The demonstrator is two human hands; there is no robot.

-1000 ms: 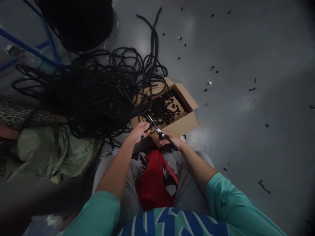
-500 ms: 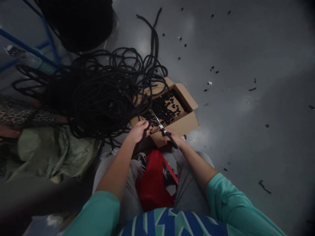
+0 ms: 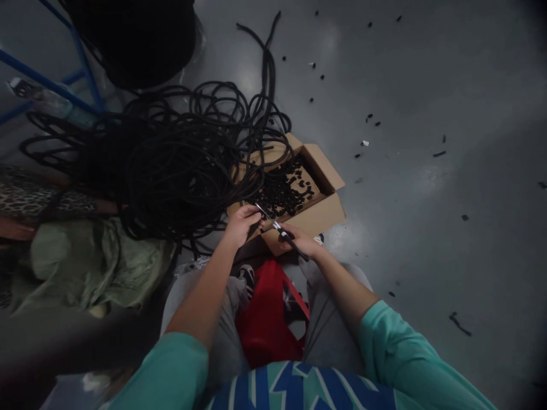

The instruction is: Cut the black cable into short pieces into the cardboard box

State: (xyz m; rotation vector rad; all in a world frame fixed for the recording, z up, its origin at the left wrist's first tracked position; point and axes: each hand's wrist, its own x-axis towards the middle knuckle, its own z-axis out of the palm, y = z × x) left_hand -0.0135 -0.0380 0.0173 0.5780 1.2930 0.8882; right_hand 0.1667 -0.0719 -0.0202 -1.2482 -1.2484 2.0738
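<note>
My right hand (image 3: 304, 242) is closed around the black handles of a pair of scissors (image 3: 284, 232), whose blades point up and left. Close by, my left hand (image 3: 239, 226) pinches a dark length of black cord (image 3: 254, 220), partly hidden by the fingers. The scissor tips reach the fingers of this hand. Both hands are over the near edge of an open cardboard box (image 3: 315, 216), which holds many small cut black pieces (image 3: 277, 191). A big tangle of black cord (image 3: 171, 165) lies left of the box, some loops hanging over it.
Small black scraps (image 3: 370, 116) are scattered on the grey floor (image 3: 410, 239). A dark round container (image 3: 137, 40) and a blue metal frame (image 3: 81, 51) stand at upper left, near a plastic bottle (image 3: 55, 105). Another person's green clothing (image 3: 102, 256) shows at left. Something red (image 3: 265, 319) is between my legs.
The scissors have turned and moved, so their tips are now at my left fingers rather than over the box. My left hand has shifted very slightly; the box and cord pile stay put.
</note>
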